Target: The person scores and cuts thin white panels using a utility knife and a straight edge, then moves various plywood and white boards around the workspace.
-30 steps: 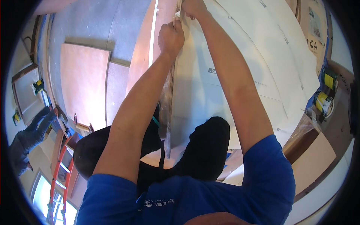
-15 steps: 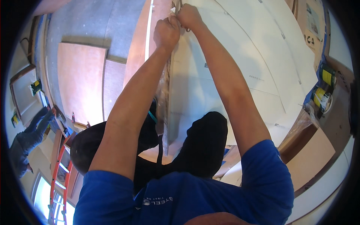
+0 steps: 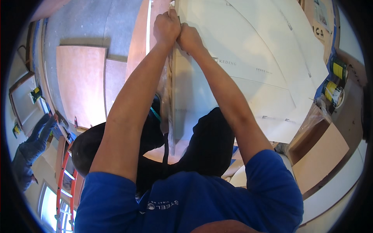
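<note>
A large panel covered in white printed film (image 3: pixel 241 97) stretches in front of me, its rough brown edge (image 3: pixel 170 93) running away from my knees. At the far part of that edge my left hand (image 3: pixel 167 29) is closed, with a small white scrap (image 3: pixel 172 3) just beyond its fingers. Close beside it, on the film side, my right hand (image 3: pixel 190 39) is also closed. A bit of something dark shows under the right palm, too small to name. What either hand's fingers grip is hidden.
Brown boards (image 3: pixel 81 85) lie on the grey floor at the left. A person (image 3: pixel 33 151) is near an orange ladder (image 3: pixel 64 182) at the far left. Yellow-labelled cans (image 3: pixel 333 93) and an open wooden box (image 3: pixel 320 151) are at the right.
My right hand has come nearer to me along the panel's edge and now lies against the left hand. The left hand has shifted slightly farther away and left.
</note>
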`<state>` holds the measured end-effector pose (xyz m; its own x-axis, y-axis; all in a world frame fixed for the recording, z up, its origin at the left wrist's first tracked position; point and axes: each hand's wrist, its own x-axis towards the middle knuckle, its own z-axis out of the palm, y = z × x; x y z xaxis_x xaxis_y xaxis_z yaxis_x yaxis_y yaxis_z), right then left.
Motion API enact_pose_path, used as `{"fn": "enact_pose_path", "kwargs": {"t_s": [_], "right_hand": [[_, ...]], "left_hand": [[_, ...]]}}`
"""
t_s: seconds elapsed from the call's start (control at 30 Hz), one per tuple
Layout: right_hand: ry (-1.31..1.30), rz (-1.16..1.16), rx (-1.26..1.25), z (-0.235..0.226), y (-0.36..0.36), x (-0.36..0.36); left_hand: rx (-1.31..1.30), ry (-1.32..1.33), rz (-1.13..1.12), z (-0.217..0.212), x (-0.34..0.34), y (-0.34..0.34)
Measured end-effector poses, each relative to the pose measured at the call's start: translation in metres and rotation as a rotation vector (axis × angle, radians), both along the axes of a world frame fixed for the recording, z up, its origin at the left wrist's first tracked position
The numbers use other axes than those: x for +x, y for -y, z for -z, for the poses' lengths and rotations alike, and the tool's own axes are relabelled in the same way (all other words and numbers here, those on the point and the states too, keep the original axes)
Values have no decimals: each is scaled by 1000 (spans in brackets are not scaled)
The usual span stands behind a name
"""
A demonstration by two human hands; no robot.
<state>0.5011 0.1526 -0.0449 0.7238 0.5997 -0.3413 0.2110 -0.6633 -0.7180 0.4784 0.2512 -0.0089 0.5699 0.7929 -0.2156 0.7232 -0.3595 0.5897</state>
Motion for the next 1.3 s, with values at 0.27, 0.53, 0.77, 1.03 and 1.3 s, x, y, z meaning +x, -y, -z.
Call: {"fn": "enact_pose_path", "kwargs": {"t_s": [0.27,0.53,0.77,1.03,1.3], "right_hand": [[-84,22,-105,-9,44,-75],[-4,-76,-45,-25,86,-122],[201,260,40,-5,-5,63],[1,116,47,11,-91,135],[250,-58,-54,27,-99,151]], "left_hand": [[139,35,47,16,2,0],[17,-38,-1,2,-5,-7],[-102,-29,19,-16,14,12],[-132,-88,-38,-10,1,-3],[-163,-55,-40,-14,4,1]]}}
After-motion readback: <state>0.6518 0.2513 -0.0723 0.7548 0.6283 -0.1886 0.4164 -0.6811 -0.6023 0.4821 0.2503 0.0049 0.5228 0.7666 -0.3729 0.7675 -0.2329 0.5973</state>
